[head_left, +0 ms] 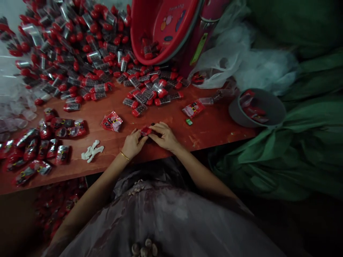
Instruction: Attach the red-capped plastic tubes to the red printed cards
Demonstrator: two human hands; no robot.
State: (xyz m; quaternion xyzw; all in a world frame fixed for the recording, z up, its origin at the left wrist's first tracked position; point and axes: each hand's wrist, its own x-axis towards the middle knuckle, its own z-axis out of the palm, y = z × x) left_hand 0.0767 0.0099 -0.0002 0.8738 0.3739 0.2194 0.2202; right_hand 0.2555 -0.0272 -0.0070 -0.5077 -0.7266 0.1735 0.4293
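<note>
Near the front edge of the table, both hands come together on a small red packet, partly covered by the fingers. My left hand, with a gold bangle at the wrist, pinches its left side. On the other side, the fingers of my right hand close on the packet. A tiny dark round thing shows by the right fingertips. To the left lies a flat printed red packet; to the right lie another red packet and a small green piece.
Clear containers with red ends are heaped at the back left. A red basin leans behind them. Filled packets and a white bent piece lie left. At right stand a grey bucket and a thin plastic bag.
</note>
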